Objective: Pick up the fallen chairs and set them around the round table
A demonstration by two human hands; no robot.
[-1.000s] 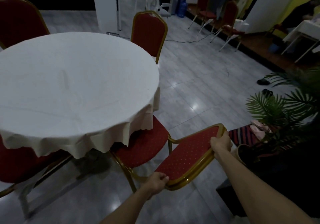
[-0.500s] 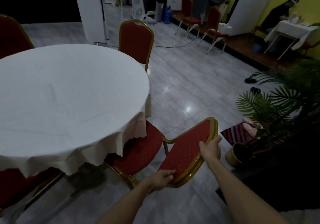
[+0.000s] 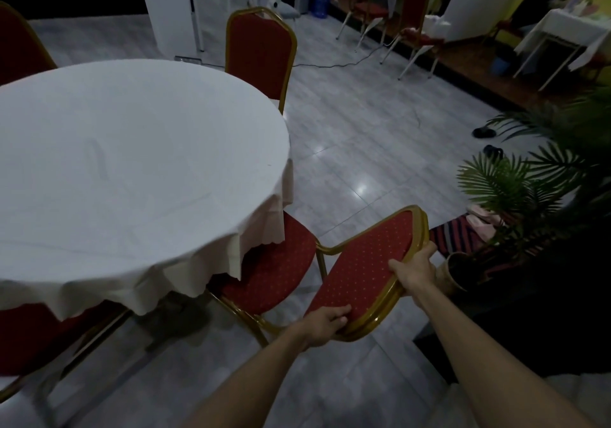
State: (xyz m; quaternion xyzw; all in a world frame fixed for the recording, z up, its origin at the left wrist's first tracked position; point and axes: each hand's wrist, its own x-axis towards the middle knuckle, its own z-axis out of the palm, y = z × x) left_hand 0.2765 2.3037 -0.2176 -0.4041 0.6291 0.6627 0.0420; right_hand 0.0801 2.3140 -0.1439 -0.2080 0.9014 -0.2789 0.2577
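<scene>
A red chair with a gold frame (image 3: 370,262) stands upright in front of me, its seat tucked partly under the white cloth of the round table (image 3: 132,170). My left hand (image 3: 322,325) grips the near lower edge of its backrest. On the backrest's right edge my right hand (image 3: 415,270) is closed. A second red chair (image 3: 261,51) stands upright at the table's far side. Another red seat (image 3: 29,335) shows under the cloth at the lower left, and a red backrest (image 3: 16,47) rises at the far left.
A potted palm (image 3: 515,189) and its pot (image 3: 458,270) stand close on the right, beside a striped mat (image 3: 453,236). Shoes (image 3: 484,133) lie on the tiled floor. Two more red chairs (image 3: 413,14) and a clothed table (image 3: 562,31) are at the back right.
The chair has been pushed closer to the table, its seat further under the cloth. My hands have shifted slightly along the backrest. My view has swung a little to the right.
</scene>
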